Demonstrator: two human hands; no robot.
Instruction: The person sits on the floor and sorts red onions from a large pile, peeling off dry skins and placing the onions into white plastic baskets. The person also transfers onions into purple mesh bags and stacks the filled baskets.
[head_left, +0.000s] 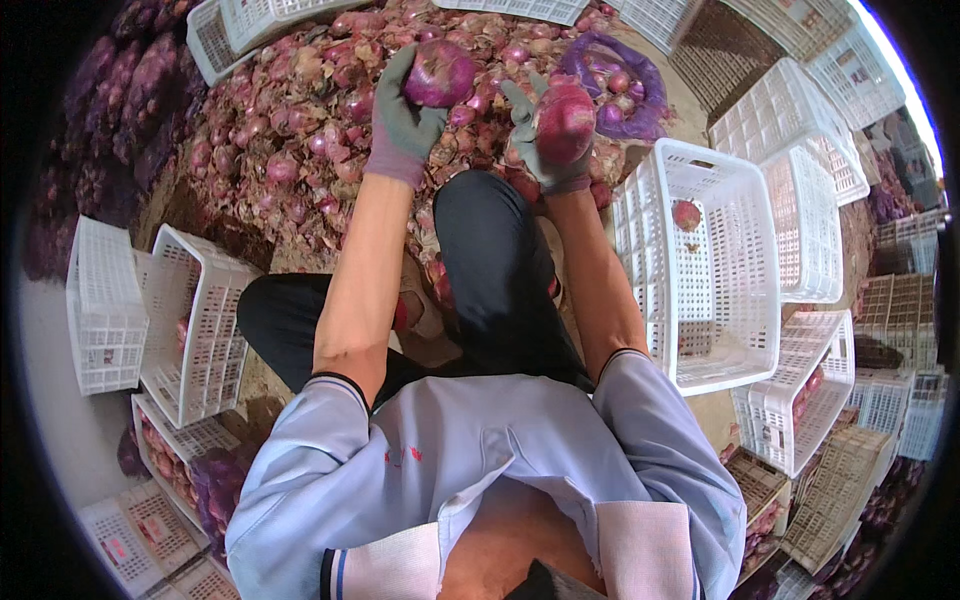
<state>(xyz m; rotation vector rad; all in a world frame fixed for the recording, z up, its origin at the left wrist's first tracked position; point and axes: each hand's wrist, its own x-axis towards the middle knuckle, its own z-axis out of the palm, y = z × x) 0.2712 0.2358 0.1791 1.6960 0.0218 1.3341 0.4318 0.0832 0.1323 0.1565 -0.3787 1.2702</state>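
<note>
Both my hands wear grey-green work gloves with purplish cuffs. My left hand grips a large purple-red onion over the onion heap. A second large red onion rests in my right hand, its fingers partly spread behind it. The two hands are apart. Beneath and beyond them spreads a heap of red onions with loose dry skins. A purple mesh sack, rolled open into a ring with onions inside it, lies just beyond my right hand.
At my right stands a white plastic crate with one onion visible inside. More white crates surround me, including a tilted one at left and one at upper right. Filled purple mesh sacks are piled at upper left.
</note>
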